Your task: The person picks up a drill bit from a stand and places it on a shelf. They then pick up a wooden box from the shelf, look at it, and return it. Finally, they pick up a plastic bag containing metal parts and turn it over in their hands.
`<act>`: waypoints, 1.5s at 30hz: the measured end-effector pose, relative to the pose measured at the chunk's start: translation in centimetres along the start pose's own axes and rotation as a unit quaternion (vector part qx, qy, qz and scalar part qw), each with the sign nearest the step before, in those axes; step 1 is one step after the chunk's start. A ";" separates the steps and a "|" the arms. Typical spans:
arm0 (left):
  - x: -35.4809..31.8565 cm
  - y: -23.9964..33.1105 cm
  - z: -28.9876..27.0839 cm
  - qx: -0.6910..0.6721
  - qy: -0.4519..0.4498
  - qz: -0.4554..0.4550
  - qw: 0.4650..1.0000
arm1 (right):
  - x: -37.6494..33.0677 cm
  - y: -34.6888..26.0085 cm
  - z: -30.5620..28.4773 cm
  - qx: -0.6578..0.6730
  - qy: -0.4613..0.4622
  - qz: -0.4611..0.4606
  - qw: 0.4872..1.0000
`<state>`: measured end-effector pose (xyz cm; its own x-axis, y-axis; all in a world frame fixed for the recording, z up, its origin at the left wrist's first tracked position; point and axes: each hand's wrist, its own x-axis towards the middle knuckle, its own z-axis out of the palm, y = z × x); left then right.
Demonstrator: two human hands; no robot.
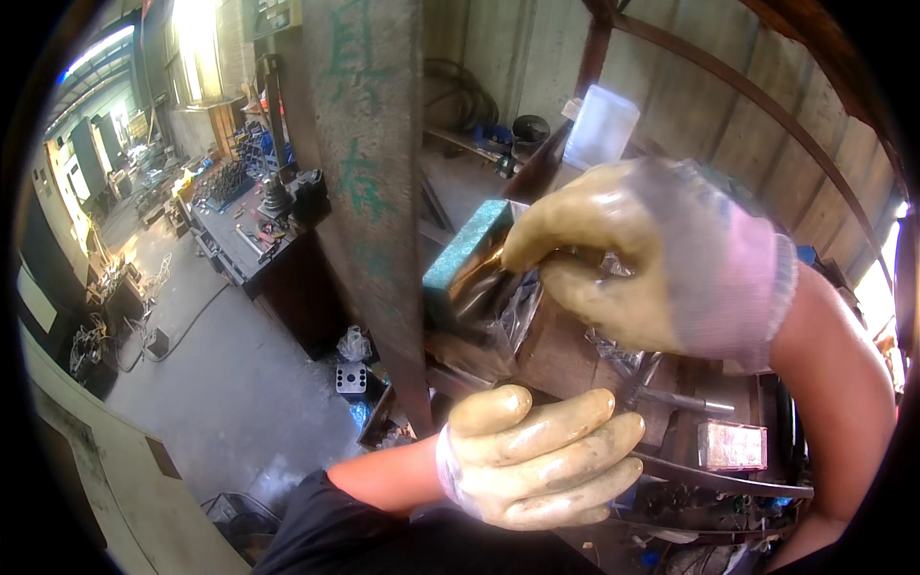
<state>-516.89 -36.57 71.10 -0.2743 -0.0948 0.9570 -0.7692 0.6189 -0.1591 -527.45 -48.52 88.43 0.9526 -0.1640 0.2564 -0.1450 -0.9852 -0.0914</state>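
Note:
My right hand (623,254), in a cream-coated glove with a grey and pink cuff, is over an open teal box (467,244). Its thumb and forefinger are curled toward each other at the box's right side; what lies between them is hidden. Inside the box are shiny, dark and gold-toned metal pieces (482,287), with clear plastic wrap (517,316) at the box's edge. Lower and nearer my body, my left hand (546,458), gloved alike, has its fingers stretched out and holds nothing that I can see.
A rusty steel post (369,172) with green writing rises left of the box. On the bench are a metal rod (685,399) and a small pale box (732,446). Farther left stands a workbench (273,251) with tools. A curved metal bar (728,479) crosses the lower right.

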 end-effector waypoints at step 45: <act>-0.1 0.2 -0.9 0.012 -0.031 -0.017 0.999 | 1.0 1.5 -3.5 0.115 -0.119 0.164 0.972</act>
<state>-516.46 -35.74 71.17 -0.2819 -0.1633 0.9454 -0.7917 0.5963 -0.1331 -527.65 -50.36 91.96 0.9038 -0.4250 -0.0497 -0.4143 -0.8399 -0.3505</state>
